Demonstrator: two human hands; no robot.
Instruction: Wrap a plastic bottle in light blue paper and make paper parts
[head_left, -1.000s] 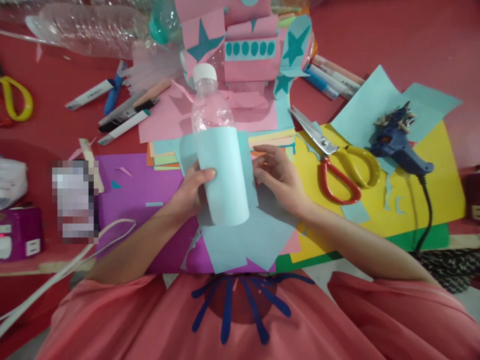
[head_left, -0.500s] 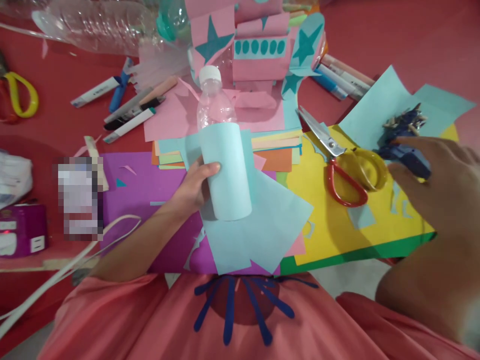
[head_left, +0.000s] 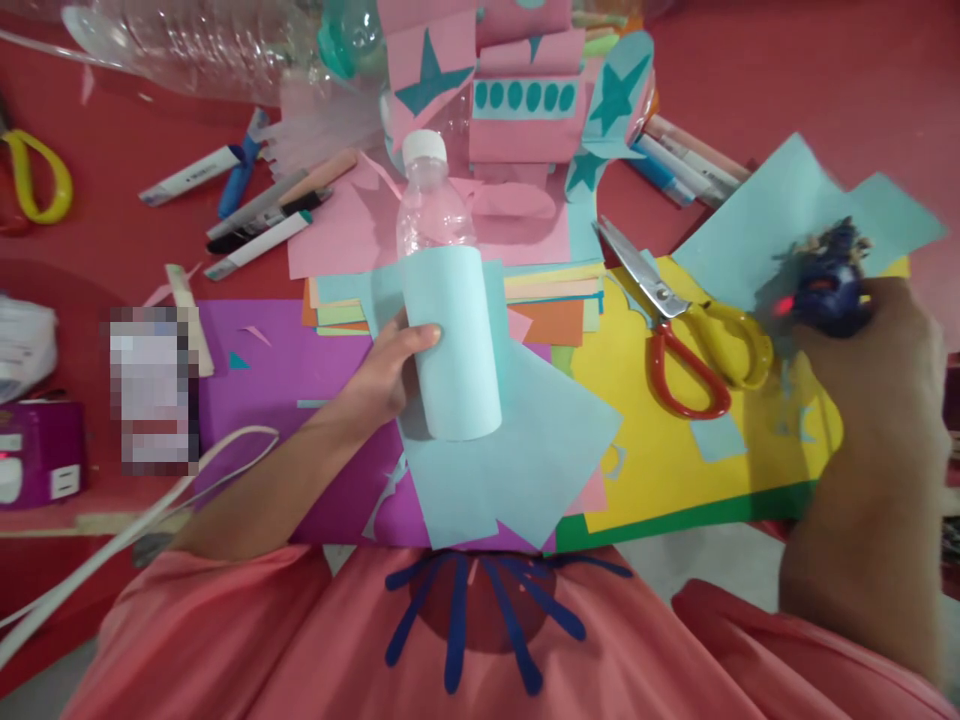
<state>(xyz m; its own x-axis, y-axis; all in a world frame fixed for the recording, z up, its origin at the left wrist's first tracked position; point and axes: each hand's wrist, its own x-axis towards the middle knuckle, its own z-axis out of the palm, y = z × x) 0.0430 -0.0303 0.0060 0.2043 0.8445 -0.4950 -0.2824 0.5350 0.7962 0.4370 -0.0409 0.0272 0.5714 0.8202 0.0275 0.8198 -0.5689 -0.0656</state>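
My left hand point(head_left: 394, 365) grips a clear plastic bottle point(head_left: 435, 215) with a white cap, its thumb pressed on the front. Light blue paper point(head_left: 454, 345) wraps the bottle's lower part, and the bottle stands tilted slightly over loose light blue sheets point(head_left: 517, 460). On the right, my right hand point(head_left: 874, 370) is closed around a dark blue glue gun point(head_left: 832, 290) with a small red light. Motion blurs its far end. Scissors point(head_left: 667, 300) with one red and one yellow handle lie open to the left of that hand.
A pink paper-covered model point(head_left: 525, 130) with teal stars stands at the back. Markers point(head_left: 259, 245) lie left of it, more pens point(head_left: 686, 165) right. Clear bottles point(head_left: 195, 50) rest at the back left. A white cable point(head_left: 135, 530) crosses the near left. Purple point(head_left: 247, 400) and yellow sheets point(head_left: 675, 480) cover the table.
My right hand has closed on the glue gun and turned it, lifting it slightly; the red light now shows. My left hand and the wrapped bottle have stayed nearly still.
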